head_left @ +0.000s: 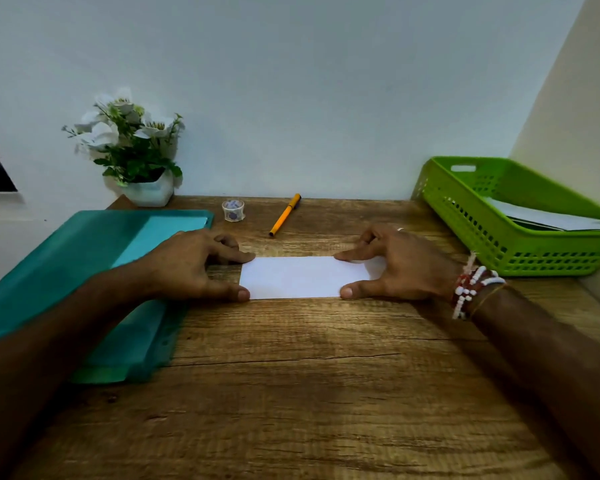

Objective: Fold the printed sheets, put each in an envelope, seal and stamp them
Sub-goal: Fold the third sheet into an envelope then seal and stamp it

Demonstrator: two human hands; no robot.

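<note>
Though perhaps folded, sheet between left hand, right hand (touching).

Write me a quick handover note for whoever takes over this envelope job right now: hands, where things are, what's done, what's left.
Left hand and right hand: both open, thumb and forefinger pressing the ends of the folded sheet flat on the desk.
Green basket at right holds white papers; small roll and pen at the back.
Done: this sheet looks folded.
To do: envelope, seal, stamp; no envelope clearly in view.
</note>
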